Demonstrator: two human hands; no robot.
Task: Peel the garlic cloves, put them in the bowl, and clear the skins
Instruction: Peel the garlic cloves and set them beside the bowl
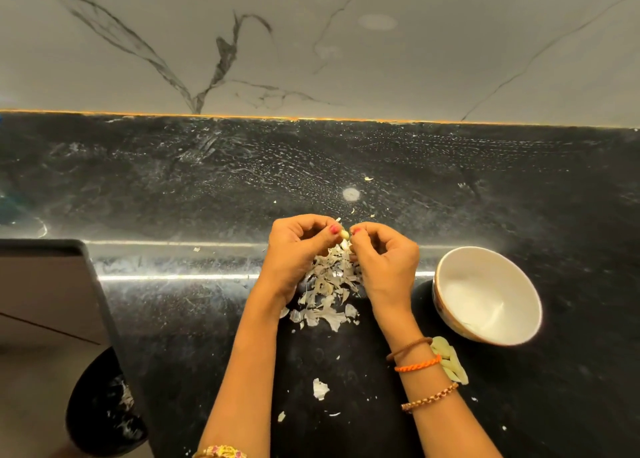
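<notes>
Loose papery white garlic skins [327,291] pile below the fingertips. Left hand [298,250] and right hand [384,260] pinch one pale garlic clove [344,233]. Risk: slick clove slips, missing white ceramic bowl [486,293] at right.

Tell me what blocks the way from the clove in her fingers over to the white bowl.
Nothing visible does. Both hands pinch the garlic clove above the pile of skins; the white bowl sits open to the right on the black counter, with only the right hand itself on that side.
</notes>
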